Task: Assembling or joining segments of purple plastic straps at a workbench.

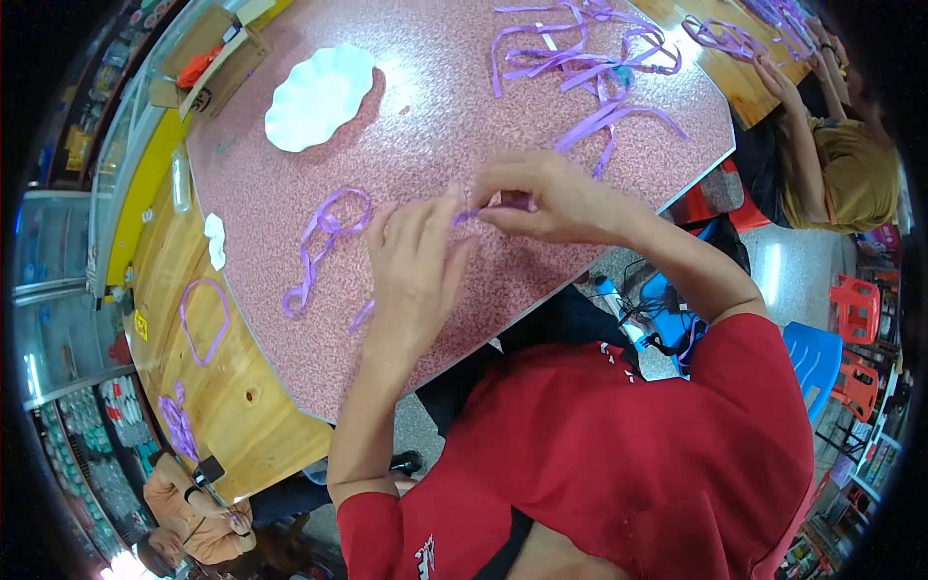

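Note:
Over the pink speckled table [425, 106], both hands work on one narrow purple strap [464, 217]. My right hand [541, 198] pinches it between thumb and curled fingers. My left hand [414, 266] has its fingers reaching forward, with the strap running between them and the thumb; the exact grip is partly covered. A tail of the same colour shows below the left hand. Left of that hand lies a looped purple strap [324, 224], knotted near its top, with a small loop at its lower end.
A tangle of purple straps [580, 58] lies at the far right. A white scalloped dish [319, 97] sits at the far left, past it an open cardboard box [227, 72]. People work at wooden tables on both sides; a strap loop [184, 324] rests on the left one.

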